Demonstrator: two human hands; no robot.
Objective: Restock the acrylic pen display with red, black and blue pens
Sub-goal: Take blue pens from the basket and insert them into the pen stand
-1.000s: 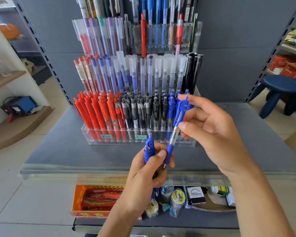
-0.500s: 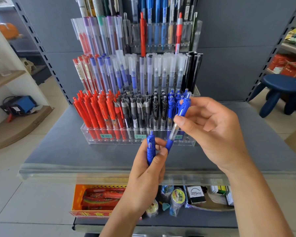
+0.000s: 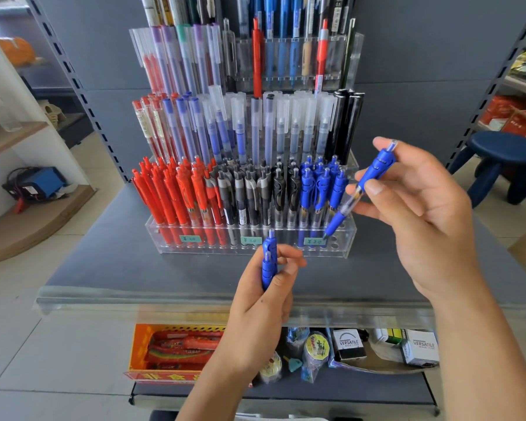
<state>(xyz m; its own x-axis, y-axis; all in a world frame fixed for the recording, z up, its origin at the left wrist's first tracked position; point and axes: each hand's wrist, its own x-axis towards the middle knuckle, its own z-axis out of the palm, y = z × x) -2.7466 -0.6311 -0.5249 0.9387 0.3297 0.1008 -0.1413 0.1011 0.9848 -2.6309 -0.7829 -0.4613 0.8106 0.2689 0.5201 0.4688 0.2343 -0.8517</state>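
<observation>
Head view, one moment. Acrylic display (image 3: 348,238) stands on a grey shelf (image 3: 110,262), tiered, front tier lowest. Front tier, left to right: red pens (image 3: 170,196), black pens (image 3: 255,192), blue pens (image 3: 319,189), all upright or slightly leaning; price tags along the front wall. Several open holes at the tier's right end, around 3 o'clock of the blue group. Right hand (image 3: 419,214) pinches a single blue pen (image 3: 359,189) between thumb and fingers, other fingers loosely spread; pen tilted, clicker end up toward 1 o'clock, tip down toward 7 o'clock. The tip sits just at the top of the front tier near the open holes; whether it has entered a hole cannot be told. Left hand (image 3: 264,302) sits at 6 o'clock of the display, in front of it and apart from it, gripping a small bunch of spare pens (image 3: 268,262), blue, held upright with clickers up; thumb and forefinger partly lifted off. Middle tier holds capped clear-barrel pens, red at left, blue toward centre, black at far right. Top tier holds mixed pens, sparser. At 3 o'clock, well apart, a dark blue stool (image 3: 498,159) on the tiled floor. Below the shelf at 6 o'clock, an orange box (image 3: 140,354) of red items and small white cartons (image 3: 419,347).
</observation>
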